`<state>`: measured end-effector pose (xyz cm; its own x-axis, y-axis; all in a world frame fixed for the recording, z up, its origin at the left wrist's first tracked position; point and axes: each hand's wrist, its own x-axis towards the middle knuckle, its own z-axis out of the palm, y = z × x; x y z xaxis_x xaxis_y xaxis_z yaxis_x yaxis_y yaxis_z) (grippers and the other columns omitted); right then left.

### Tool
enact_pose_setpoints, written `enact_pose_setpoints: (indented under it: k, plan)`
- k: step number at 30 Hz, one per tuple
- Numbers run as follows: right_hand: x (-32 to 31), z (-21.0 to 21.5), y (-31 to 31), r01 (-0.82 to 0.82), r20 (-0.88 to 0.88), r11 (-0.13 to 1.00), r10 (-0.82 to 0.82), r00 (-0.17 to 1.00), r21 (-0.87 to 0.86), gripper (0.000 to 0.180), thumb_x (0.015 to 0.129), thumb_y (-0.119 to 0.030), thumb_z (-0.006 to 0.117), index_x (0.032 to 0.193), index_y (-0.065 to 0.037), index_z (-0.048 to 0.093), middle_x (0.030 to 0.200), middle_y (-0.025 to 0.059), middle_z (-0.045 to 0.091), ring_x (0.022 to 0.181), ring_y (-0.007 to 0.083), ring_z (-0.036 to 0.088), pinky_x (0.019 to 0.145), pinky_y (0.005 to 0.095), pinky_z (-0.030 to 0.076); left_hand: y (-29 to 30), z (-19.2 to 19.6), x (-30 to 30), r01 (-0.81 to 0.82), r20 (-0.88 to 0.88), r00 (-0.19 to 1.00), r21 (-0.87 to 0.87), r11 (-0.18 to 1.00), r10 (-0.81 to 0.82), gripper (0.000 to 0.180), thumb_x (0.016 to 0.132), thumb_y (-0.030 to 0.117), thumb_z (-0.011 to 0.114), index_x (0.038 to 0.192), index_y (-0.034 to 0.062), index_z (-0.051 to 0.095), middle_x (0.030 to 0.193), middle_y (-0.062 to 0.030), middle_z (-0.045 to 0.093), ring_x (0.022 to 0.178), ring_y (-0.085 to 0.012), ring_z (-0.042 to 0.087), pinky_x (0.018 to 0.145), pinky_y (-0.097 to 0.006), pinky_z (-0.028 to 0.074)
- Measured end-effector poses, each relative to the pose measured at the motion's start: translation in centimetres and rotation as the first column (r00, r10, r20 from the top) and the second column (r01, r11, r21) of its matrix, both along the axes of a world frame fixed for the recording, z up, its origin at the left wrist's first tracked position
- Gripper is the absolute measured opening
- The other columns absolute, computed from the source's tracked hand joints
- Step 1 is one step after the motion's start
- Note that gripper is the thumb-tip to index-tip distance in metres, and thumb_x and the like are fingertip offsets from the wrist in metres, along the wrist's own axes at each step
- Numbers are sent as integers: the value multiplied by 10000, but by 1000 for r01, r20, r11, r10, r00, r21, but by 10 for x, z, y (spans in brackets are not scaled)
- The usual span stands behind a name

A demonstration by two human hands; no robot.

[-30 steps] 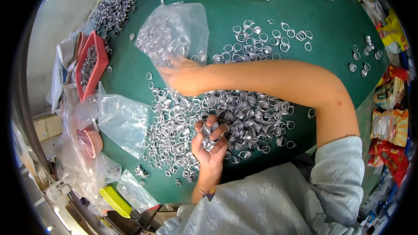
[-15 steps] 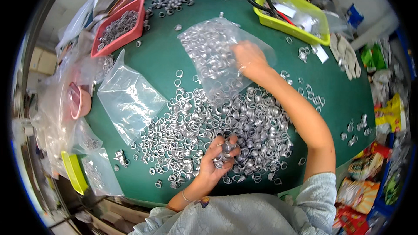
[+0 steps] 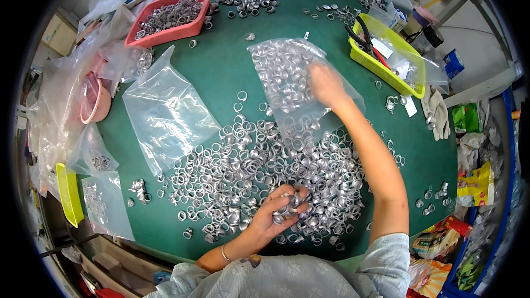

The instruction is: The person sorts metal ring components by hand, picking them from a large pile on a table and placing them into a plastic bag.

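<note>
My left hand (image 3: 279,209) is closed on a few small metal rings (image 3: 259,160) over the pile on the green table (image 3: 221,72). My right hand (image 3: 326,84) pinches the limp clear bag (image 3: 287,77), half full. Rings look light and slippery; bag floppy, best gripped at its mouth edge.

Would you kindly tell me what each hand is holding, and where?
The left hand clutches a few silver metal rings in its fingers; the right hand rests on the clear ring-filled plastic bag, its grip unclear.
</note>
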<state>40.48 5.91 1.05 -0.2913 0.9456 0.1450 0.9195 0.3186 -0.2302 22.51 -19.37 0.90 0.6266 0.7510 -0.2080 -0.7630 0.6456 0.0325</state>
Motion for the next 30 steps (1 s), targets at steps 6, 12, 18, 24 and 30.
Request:
enact_pose_setpoints:
  k: [6, 12, 18, 24, 30]
  plan:
    - [14, 0, 1, -47, -260, 993, 17, 966, -107, 320, 700, -54, 624, 1017, -23, 594, 933, 134, 608, 807, 284, 595, 713, 359, 469, 2, 7, -3, 30, -57, 998, -9, 1000, -30, 152, 812, 187, 603, 951, 139, 564, 1048, -80, 464, 841, -164, 479, 447, -160, 351]
    - [16, 13, -7, -166, -674, 919, -131, 727, -358, 352, 747, -80, 654, 1088, -61, 570, 1004, 86, 555, 850, 168, 560, 718, 286, 456, 1, 3, -3, 22, -42, 999, -7, 1000, -23, 133, 815, 180, 599, 938, 138, 572, 1039, -80, 478, 833, -162, 483, 450, -154, 350]
    - [22, 17, -5, -289, -795, 749, -497, 349, -596, 353, 747, -33, 645, 1090, -80, 575, 1050, 91, 518, 861, 189, 583, 723, 302, 478, 1, 0, -2, 21, -13, 1000, -3, 1000, -21, 141, 818, 170, 593, 952, 135, 568, 1058, -88, 484, 840, -167, 489, 446, -153, 353]
    - [-10, 15, -25, 122, -338, 991, -94, 936, 62, 254, 687, -103, 675, 932, -77, 615, 944, 133, 553, 962, 304, 518, 809, 396, 435, 0, -1, -3, 7, -18, 1000, -4, 1000, -7, 154, 820, 163, 591, 964, 115, 570, 1073, -101, 496, 847, -174, 498, 437, -160, 355]
    - [-19, 15, -28, -106, -66, 992, 102, 993, -61, 203, 691, -186, 710, 842, -69, 641, 934, 93, 565, 929, 282, 522, 843, 383, 385, 1, 4, -3, 3, -14, 1000, -8, 1000, -3, 150, 820, 154, 589, 959, 100, 574, 1068, -100, 503, 839, -174, 501, 442, -167, 355]
